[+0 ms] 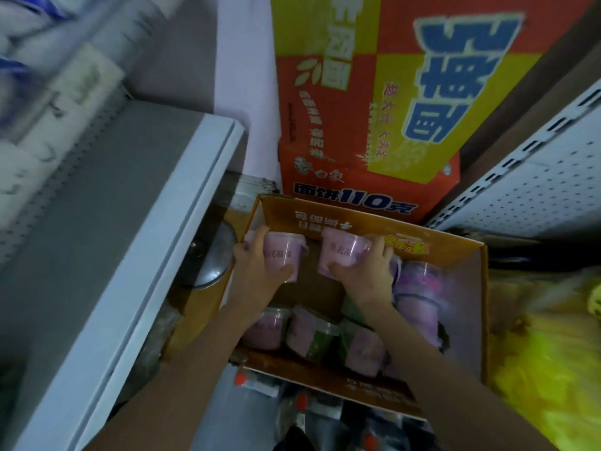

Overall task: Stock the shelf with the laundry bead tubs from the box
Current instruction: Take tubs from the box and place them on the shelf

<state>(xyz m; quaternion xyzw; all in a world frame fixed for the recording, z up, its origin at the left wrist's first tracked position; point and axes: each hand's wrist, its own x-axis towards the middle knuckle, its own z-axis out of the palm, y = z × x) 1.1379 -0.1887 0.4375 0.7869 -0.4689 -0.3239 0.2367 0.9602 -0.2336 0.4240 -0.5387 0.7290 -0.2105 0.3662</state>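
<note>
An open orange cardboard box (468, 288) lies below me on the floor, with several pink laundry bead tubs inside. My left hand (257, 271) grips one pink tub (284, 252) at the box's far left. My right hand (367, 271) grips a second pink tub (341, 252) just right of it. More pink tubs (302, 330) lie along the near side and stand at the right (419, 288). The grey shelf (107, 242) with its white front edge runs along the left.
A large red and yellow noodle carton (374, 102) stands behind the box. A white perforated shelf panel (536, 177) is at the right, yellow packaging (546, 353) below it. A metal pot lid (211, 255) sits under the left shelf. White packs (42, 92) line the shelf's back.
</note>
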